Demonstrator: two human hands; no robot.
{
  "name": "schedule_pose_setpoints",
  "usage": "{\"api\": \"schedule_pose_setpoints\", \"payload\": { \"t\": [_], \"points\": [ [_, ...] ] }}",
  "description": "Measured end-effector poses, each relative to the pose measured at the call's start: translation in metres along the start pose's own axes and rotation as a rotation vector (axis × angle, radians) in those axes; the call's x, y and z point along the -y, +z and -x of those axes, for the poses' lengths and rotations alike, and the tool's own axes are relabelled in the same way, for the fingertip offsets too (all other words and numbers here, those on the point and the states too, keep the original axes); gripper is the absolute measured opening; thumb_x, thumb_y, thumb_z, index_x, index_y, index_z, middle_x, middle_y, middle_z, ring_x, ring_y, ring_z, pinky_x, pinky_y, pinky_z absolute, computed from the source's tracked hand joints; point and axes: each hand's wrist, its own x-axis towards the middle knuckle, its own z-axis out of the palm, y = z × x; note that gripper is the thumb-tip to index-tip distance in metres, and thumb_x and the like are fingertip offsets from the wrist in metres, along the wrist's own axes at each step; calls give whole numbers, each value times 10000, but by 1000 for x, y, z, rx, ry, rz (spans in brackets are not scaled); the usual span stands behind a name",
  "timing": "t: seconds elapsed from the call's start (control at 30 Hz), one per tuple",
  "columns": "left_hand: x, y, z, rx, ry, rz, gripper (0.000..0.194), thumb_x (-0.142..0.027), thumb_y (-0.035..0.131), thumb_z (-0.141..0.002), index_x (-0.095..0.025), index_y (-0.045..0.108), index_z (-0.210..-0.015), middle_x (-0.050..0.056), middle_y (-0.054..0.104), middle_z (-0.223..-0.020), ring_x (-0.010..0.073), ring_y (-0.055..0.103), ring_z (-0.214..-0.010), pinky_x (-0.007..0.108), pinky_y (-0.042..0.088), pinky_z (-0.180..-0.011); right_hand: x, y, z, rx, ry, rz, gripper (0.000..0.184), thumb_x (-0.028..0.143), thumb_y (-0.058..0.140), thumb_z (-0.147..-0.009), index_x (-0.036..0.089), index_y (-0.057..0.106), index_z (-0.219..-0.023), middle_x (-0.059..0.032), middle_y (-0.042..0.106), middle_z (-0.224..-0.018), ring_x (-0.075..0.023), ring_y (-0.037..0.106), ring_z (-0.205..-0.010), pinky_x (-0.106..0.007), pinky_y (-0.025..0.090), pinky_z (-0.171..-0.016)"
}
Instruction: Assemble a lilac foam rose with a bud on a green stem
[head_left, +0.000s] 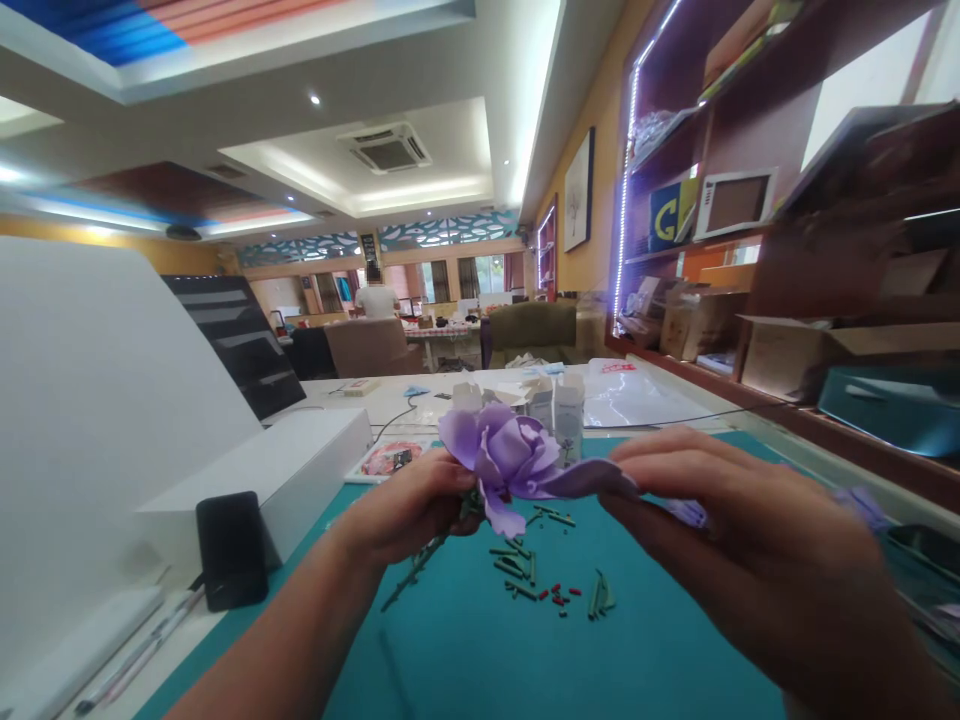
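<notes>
Lilac artificial flower [508, 455] held above the teal cutting mat [450, 650]

The left hand [405, 510] gripped its base, the stem [414, 570] slanting down-left; the right hand [739, 530] pinched the long petal [577, 480] stretching rightward.

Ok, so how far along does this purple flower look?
Looks well along: layered purple petals already form the bloom on a green stem, gripped in the left hand. In hand: the right hand pinches a long purple petal at the bloom's side. Apparently left: loose green stem pieces and small red bits on the teal cutting mat, though their use can't be told.
</notes>
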Motion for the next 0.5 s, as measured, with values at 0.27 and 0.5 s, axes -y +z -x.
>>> {"api": "schedule_pose_setpoints", "payload": {
  "t": [0.27,0.5],
  "points": [
    [-3,2,12,-43,-23,-14,143,-214,640,-668,-136,613,-785,29,556,-784,107,449,-644,220,316,-543,13,5,0,106,-172,131,139,144,580,-880,206,702,-906,-15,708,-801,-106,654,-701,-184,537,-609],
    [1,-2,13,-27,-32,-31,140,-213,634,-701,-145,602,-818,36,556,-807,126,469,-685,233,329,-551,17,11,0,87,-201,163,150,115,567,-885,165,709,-882,-31,693,-773,-117,621,-703,-204,518,-624]
  ]
}}
